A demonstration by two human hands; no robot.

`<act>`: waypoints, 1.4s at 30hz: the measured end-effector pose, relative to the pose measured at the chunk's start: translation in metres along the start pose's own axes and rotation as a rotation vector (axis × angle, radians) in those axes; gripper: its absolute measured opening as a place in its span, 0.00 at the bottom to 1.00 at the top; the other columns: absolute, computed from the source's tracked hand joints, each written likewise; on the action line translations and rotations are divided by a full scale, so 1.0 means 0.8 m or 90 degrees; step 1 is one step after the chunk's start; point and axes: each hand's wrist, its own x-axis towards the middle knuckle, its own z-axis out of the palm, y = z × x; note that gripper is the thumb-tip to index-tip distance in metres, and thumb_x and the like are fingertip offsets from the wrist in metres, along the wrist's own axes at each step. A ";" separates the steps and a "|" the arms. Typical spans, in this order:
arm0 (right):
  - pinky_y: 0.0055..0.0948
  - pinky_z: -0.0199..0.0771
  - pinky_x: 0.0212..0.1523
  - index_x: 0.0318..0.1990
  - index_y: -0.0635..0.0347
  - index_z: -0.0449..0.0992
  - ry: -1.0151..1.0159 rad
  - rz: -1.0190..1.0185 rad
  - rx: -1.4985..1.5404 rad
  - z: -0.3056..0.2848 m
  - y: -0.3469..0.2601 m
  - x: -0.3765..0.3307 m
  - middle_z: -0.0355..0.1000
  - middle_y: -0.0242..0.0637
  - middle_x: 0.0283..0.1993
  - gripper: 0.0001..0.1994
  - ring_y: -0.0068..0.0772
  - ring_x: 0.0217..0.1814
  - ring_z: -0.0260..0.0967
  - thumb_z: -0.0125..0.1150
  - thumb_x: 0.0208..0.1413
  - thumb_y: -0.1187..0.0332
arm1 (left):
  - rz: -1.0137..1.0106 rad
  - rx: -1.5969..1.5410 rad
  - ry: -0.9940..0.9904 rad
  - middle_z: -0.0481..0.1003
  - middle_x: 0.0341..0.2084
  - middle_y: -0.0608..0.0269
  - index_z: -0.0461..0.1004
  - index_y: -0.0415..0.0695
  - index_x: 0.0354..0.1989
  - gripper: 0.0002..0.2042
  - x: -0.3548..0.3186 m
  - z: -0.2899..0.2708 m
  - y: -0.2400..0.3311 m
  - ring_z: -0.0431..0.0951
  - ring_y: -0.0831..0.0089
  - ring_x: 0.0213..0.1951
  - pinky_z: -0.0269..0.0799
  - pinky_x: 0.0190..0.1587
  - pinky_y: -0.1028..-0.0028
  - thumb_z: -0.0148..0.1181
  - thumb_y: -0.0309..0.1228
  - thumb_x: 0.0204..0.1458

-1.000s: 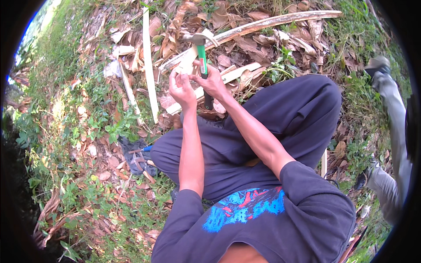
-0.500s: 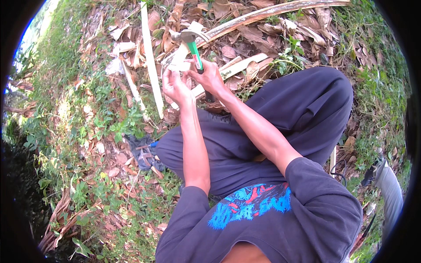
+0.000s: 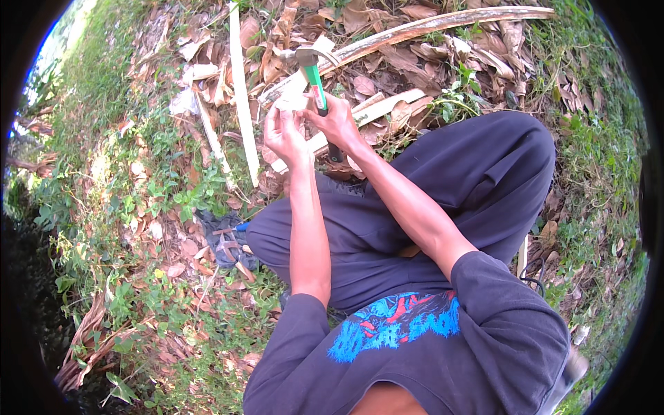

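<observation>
My right hand (image 3: 337, 123) is closed round a claw hammer (image 3: 317, 86) with a green and black handle, its metal head pointing up and away from me. Just left of it, my left hand (image 3: 285, 142) has its fingers bent together in a pinch at a small whitish piece (image 3: 293, 102). What that piece is stays unclear, as it is overexposed and partly behind the fingers. My right fingertips come close to the same piece; I cannot tell whether they touch it.
A long curved wood strip (image 3: 415, 31) lies beyond my hands, a straight pale strip (image 3: 242, 97) to their left. Shorter split pieces (image 3: 391, 105) lie near my bent knee. Tools on a dark cloth (image 3: 227, 242) rest left of my leg. Dry leaves and grass cover the ground.
Both hands stay together, the hammer still in the right one, with only a slight shift rightward in view. A grey shape at the right edge has moved down toward the lower right.
</observation>
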 end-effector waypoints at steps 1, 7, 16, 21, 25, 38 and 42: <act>0.33 0.73 0.32 0.50 0.63 0.78 0.000 -0.004 -0.006 0.000 0.000 0.001 0.76 0.43 0.26 0.17 0.25 0.27 0.72 0.67 0.52 0.70 | -0.002 0.001 0.005 0.78 0.43 0.59 0.74 0.35 0.49 0.11 -0.001 0.001 0.001 0.79 0.71 0.41 0.79 0.40 0.70 0.58 0.27 0.61; 0.34 0.71 0.29 0.48 0.63 0.79 0.005 -0.011 -0.022 0.000 0.003 -0.001 0.74 0.43 0.24 0.16 0.24 0.25 0.70 0.68 0.52 0.69 | -0.007 -0.019 0.003 0.78 0.44 0.56 0.73 0.33 0.51 0.13 -0.007 0.006 0.008 0.80 0.73 0.42 0.78 0.43 0.75 0.58 0.27 0.62; 0.33 0.69 0.28 0.44 0.65 0.79 0.008 0.000 -0.034 0.001 0.002 -0.002 0.72 0.41 0.22 0.14 0.23 0.23 0.66 0.70 0.51 0.69 | 0.017 -0.009 -0.033 0.77 0.48 0.52 0.74 0.31 0.51 0.13 -0.004 0.003 0.004 0.79 0.70 0.46 0.76 0.47 0.74 0.58 0.25 0.61; 0.33 0.70 0.29 0.43 0.66 0.78 0.012 -0.013 -0.024 0.003 -0.001 -0.001 0.72 0.41 0.22 0.13 0.23 0.24 0.67 0.69 0.52 0.70 | 0.056 0.004 -0.041 0.78 0.48 0.53 0.75 0.31 0.50 0.12 0.000 0.002 -0.003 0.79 0.70 0.46 0.75 0.46 0.73 0.58 0.24 0.61; 0.33 0.70 0.29 0.42 0.66 0.78 0.016 -0.013 -0.020 0.003 -0.001 -0.001 0.72 0.42 0.22 0.12 0.23 0.24 0.67 0.68 0.52 0.71 | 0.073 -0.004 -0.031 0.77 0.49 0.52 0.74 0.31 0.51 0.12 -0.001 0.006 -0.001 0.79 0.71 0.45 0.75 0.45 0.74 0.58 0.24 0.60; 0.33 0.69 0.29 0.44 0.66 0.78 0.018 -0.030 -0.019 0.004 0.003 0.000 0.72 0.42 0.22 0.14 0.22 0.23 0.66 0.70 0.52 0.69 | 0.055 0.006 -0.051 0.77 0.50 0.55 0.74 0.31 0.52 0.13 0.003 0.004 -0.002 0.78 0.74 0.45 0.73 0.42 0.77 0.56 0.23 0.61; 0.31 0.68 0.28 0.45 0.67 0.77 0.014 -0.031 -0.038 0.003 0.007 -0.002 0.70 0.38 0.22 0.16 0.20 0.24 0.64 0.71 0.52 0.67 | 0.069 0.031 -0.044 0.78 0.46 0.55 0.74 0.31 0.51 0.12 -0.001 0.005 -0.001 0.78 0.73 0.44 0.74 0.41 0.77 0.57 0.24 0.61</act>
